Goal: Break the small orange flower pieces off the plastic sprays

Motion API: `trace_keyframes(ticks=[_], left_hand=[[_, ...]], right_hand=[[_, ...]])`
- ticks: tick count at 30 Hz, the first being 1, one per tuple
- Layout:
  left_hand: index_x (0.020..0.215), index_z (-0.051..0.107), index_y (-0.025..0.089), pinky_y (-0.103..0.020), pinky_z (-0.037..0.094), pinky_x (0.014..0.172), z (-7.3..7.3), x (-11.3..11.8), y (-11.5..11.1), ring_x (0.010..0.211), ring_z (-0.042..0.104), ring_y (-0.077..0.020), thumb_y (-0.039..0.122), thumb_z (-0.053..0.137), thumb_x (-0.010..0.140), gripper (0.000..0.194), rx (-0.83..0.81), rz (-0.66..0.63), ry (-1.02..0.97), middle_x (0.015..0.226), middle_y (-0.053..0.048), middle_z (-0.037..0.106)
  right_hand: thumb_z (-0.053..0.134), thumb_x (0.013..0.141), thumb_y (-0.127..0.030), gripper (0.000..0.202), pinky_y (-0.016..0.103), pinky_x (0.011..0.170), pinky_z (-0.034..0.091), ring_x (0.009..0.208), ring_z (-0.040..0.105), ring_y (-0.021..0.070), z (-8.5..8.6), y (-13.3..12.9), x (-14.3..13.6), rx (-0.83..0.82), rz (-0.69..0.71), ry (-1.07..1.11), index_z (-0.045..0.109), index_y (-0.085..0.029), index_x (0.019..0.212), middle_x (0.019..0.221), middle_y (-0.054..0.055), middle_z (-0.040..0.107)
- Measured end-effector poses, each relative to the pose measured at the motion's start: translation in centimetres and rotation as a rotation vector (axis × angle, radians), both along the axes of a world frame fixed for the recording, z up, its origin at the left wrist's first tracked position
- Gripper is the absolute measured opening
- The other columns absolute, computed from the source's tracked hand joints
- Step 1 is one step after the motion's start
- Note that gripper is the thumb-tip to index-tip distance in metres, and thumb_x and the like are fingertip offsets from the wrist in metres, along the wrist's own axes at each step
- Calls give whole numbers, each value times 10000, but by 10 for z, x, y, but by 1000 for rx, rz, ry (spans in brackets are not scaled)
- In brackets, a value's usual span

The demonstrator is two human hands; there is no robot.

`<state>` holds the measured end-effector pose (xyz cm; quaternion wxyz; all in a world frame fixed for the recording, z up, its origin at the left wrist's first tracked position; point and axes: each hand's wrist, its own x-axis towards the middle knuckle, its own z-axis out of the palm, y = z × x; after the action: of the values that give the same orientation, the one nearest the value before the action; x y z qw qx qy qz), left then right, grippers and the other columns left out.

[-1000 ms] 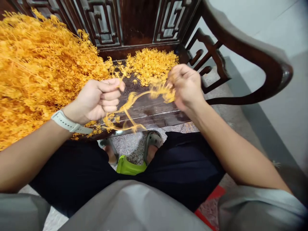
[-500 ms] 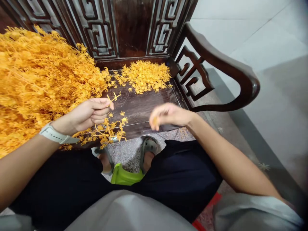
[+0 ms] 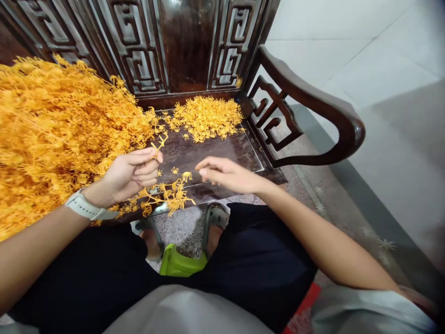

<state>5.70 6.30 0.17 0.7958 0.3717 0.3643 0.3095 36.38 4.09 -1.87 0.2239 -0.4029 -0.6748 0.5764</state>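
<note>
My left hand (image 3: 134, 174), closed with thumb and forefinger pinched, holds a bare yellow plastic stem (image 3: 160, 144) with short branches. Just below it are more branched yellow stems bearing small flower-like pieces (image 3: 177, 192), at the bench's front edge; I cannot tell whether the hand also grips these. My right hand (image 3: 225, 174) is held over the bench seat to the right, fingers stretched forward and apart from the thumb, with nothing visible in them. A blurred yellow piece (image 3: 238, 81) is in the air near the back right corner, above a small heap of loose pieces (image 3: 208, 118).
A large mound of yellow branched stems (image 3: 62, 139) covers the left of the dark wooden bench (image 3: 222, 150). The carved backrest (image 3: 187, 46) and curved armrest (image 3: 323, 102) bound the seat. Below, a green plastic object (image 3: 182, 262) stands between my feet.
My right hand has let go of a small yellow piece, which is now in the air toward the back right, and its fingers have straightened. The flowered stems below my left hand have shifted right.
</note>
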Motion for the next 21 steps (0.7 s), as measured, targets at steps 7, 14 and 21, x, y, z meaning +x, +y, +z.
trace_keyframes(ticks=[7, 14, 21], left_hand=[[879, 745, 152, -200, 356, 463, 8, 17, -11, 429, 238, -86, 233, 575, 1035, 245, 38, 31, -60, 516, 59, 327], [881, 769, 187, -218, 258, 476, -1, 25, -19, 543, 371, -102, 312, 845, 914, 150, 539, -28, 454, 725, -7, 585], [702, 709, 188, -261, 309, 533, 8, 16, -24, 552, 413, -132, 476, 590, 1082, 492, 702, -492, 447, 606, -5, 486]], right_hand=[[660, 1059, -542, 362, 289, 680, 396, 696, 521, 137, -11, -25, -35, 126, 96, -6, 669, -181, 1080, 774, -31, 605], [830, 918, -525, 364, 256, 602, 382, 638, 471, 102, 3, -15, -32, -137, -198, 429, 712, -184, 863, 747, -31, 573], [889, 868, -512, 409, 257, 486, 247, 488, 363, 64, 17, -23, -18, -302, 32, 622, 718, -164, 737, 609, -22, 573]])
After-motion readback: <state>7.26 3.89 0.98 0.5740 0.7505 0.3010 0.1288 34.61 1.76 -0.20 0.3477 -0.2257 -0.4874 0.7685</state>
